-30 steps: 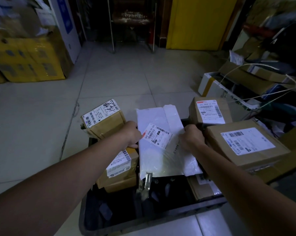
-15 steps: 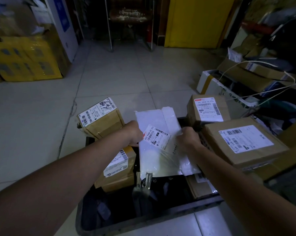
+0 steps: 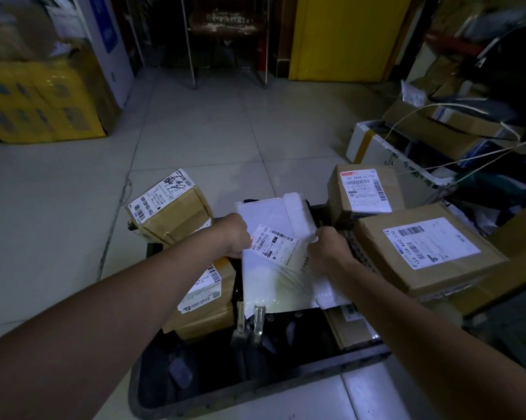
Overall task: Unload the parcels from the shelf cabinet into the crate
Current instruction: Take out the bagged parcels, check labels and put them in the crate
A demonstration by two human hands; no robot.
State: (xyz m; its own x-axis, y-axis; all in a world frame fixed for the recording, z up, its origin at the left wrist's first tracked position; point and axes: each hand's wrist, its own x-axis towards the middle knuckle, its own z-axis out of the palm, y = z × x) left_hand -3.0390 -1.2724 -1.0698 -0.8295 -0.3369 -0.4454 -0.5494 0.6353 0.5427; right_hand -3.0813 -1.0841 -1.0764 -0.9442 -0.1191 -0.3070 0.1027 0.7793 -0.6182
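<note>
Left hand (image 3: 232,238) and right hand (image 3: 327,249) grip opposite side edges of flat white plastic mailer parcel (image 3: 275,277), held over black plastic crate (image 3: 255,388). Labelled brown cardboard box (image 3: 177,212) left of parcel; larger labelled cardboard box (image 3: 428,253) right.

- black crate (image 3: 255,388): open-topped, standing on the floor (image 3: 195,140).
- white mailer bag (image 3: 274,274): labelled, gripped at both side edges, slanted over the crate's middle.
- brown labelled cartons: tilted carton (image 3: 171,210) at the far-left rim, lower carton (image 3: 207,301) inside beneath it, small carton (image 3: 364,190) and large carton (image 3: 428,253) at the right side.
</note>
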